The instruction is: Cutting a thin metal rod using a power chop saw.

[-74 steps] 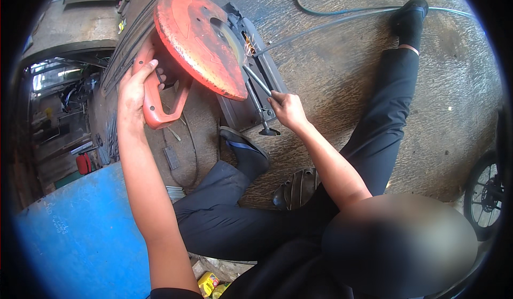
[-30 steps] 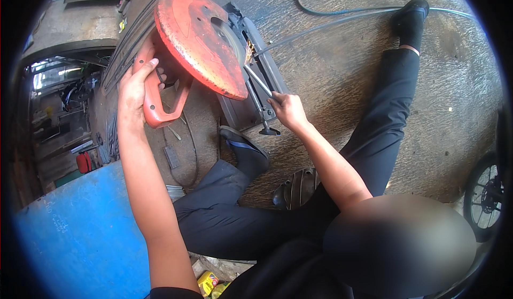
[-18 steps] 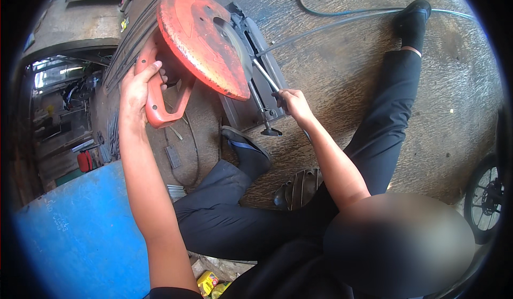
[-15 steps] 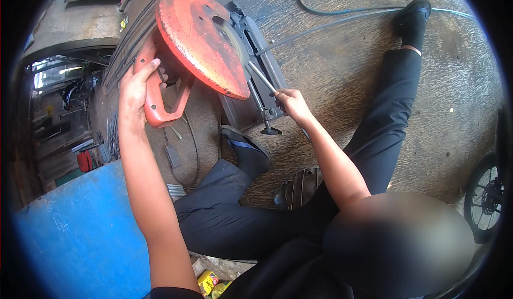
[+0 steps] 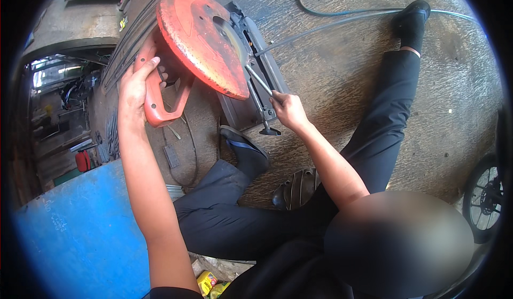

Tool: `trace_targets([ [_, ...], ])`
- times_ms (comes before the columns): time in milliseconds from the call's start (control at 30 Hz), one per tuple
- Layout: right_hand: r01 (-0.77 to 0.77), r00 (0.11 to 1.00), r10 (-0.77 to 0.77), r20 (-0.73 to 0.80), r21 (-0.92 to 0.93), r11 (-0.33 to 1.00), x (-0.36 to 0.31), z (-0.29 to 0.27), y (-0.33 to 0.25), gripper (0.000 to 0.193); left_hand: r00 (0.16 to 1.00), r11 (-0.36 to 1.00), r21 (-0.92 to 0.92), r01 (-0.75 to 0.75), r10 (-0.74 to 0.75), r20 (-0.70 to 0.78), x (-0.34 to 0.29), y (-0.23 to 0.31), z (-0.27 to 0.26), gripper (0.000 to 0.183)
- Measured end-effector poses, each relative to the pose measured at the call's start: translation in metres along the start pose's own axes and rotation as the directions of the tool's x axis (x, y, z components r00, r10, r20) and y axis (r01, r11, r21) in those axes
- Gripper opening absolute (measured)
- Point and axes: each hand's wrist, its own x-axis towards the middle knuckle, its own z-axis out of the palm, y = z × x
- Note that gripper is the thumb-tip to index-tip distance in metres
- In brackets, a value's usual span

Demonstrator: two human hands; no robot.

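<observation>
An orange chop saw [image 5: 200,45] with a worn blade guard stands on its dark base [image 5: 246,109]. Round its loop handle my left hand [image 5: 134,87] is closed, thumb on top. My right hand [image 5: 290,110] grips a thin metal rod [image 5: 260,79], whose far end reaches in at the disc beside the guard's edge. Part of the cutting disc [image 5: 227,31] shows through the guard's opening. Below the rod runs the saw's clamp screw, ending in a black crank handle [image 5: 270,131]. The exact contact between rod and disc is hard to make out.
My legs stretch to either side of the saw. A hose [image 5: 342,19] crosses the floor at the far right, and a power cord [image 5: 196,165] lies near the base. At left is a blue panel [image 5: 85,235]; a wheel [image 5: 483,197] stands at the right edge.
My right hand has shifted very slightly, and the rod's tip with it. My left hand stays on the saw's handle.
</observation>
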Motion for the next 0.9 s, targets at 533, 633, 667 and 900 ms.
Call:
trace_targets([
  [533, -0.094, 0.98, 0.152, 0.126, -0.382, 0.919, 0.067, -0.072, -0.01, 0.038, 1.0, 0.999, 0.035, -0.013, 0.012, 0.016, 0.002, 0.001, -0.002, 0.038],
  [633, 0.105, 0.981, -0.015, 0.195, -0.462, 0.88, 0.082, -0.085, -0.01, 0.034, 0.999, 0.999, -0.014, -0.046, 0.046, 0.025, 0.0, 0.0, -0.001, 0.039],
  [667, 0.158, 0.977, -0.064, 0.205, -0.486, 0.859, 0.084, -0.087, -0.011, 0.034, 0.999, 0.999, -0.012, -0.032, 0.032, 0.018, -0.001, 0.0, 0.0, 0.039],
  [900, 0.249, 0.964, -0.163, 0.212, -0.484, 0.839, 0.09, -0.078, -0.015, 0.035, 1.0, 0.999, -0.018, -0.03, 0.03, 0.002, -0.004, 0.003, 0.003, 0.039],
])
